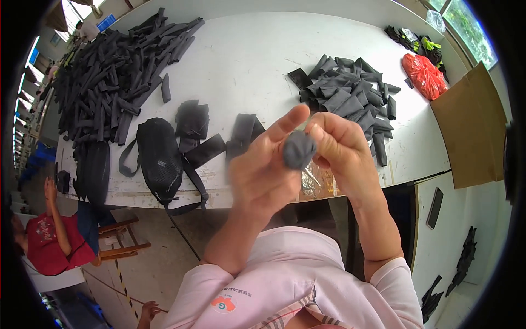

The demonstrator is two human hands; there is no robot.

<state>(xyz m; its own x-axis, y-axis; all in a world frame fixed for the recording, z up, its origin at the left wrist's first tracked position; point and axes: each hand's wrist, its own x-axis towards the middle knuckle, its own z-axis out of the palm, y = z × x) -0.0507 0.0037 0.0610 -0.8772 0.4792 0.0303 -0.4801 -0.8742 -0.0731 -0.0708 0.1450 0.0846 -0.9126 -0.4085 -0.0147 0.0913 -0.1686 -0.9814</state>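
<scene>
My right hand (342,148) pinches a dark grey fabric piece (299,150) between thumb and fingers, above the table's front edge. The piece shows a rounded, bunched end; the rest of its shape is hidden. Beside it, my left hand (263,170) is blurred, its thumb stretched away from the other fingers and its palm next to the cloth. Some left fingers are partly behind the piece. On the table past my left hand lie a flat dark fabric piece (241,131) and another dark strip (206,151).
A big heap of dark fabric strips (118,77) covers the back left. Folded dark pieces (350,90) are piled to the right. A black mesh bag with straps (159,159) lies front left. At right are a red plastic bag (424,75) and a cardboard box (470,131). A seated person (57,236) is at left.
</scene>
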